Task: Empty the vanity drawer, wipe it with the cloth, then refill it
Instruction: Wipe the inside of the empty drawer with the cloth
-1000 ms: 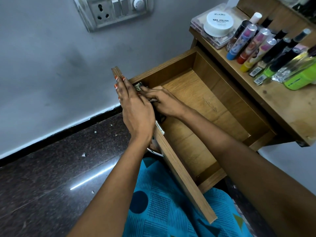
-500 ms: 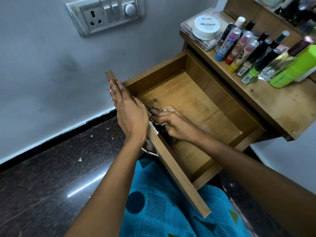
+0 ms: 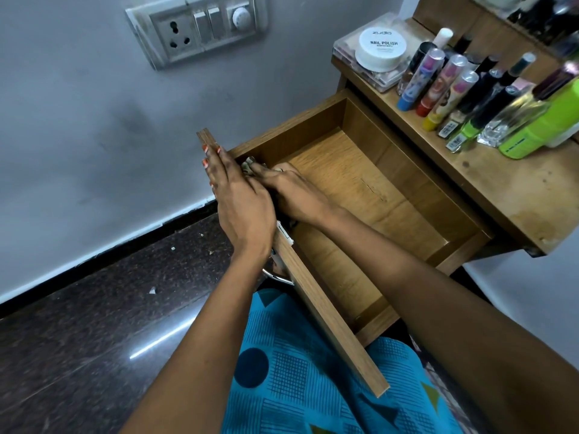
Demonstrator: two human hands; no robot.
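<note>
One drawer (image 3: 360, 189) | right hand (image 3: 291, 189) presses one cloth (image 3: 249, 164), grip seemingly closed | left hand (image 3: 238, 198) flat on front

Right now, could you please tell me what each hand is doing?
Left hand: open, fingers flat along the drawer front, holding nothing.
Right hand: pressing the cloth into the drawer's front corner.

Left hand (image 3: 241, 208) flat; right hand (image 3: 294, 192) pressing (fingers hidden).

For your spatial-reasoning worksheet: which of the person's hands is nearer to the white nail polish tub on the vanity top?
Right. The right hand lies inside the drawer, on the side toward the white nail polish tub. The left hand rests on the drawer's front panel, farther from it.
</note>
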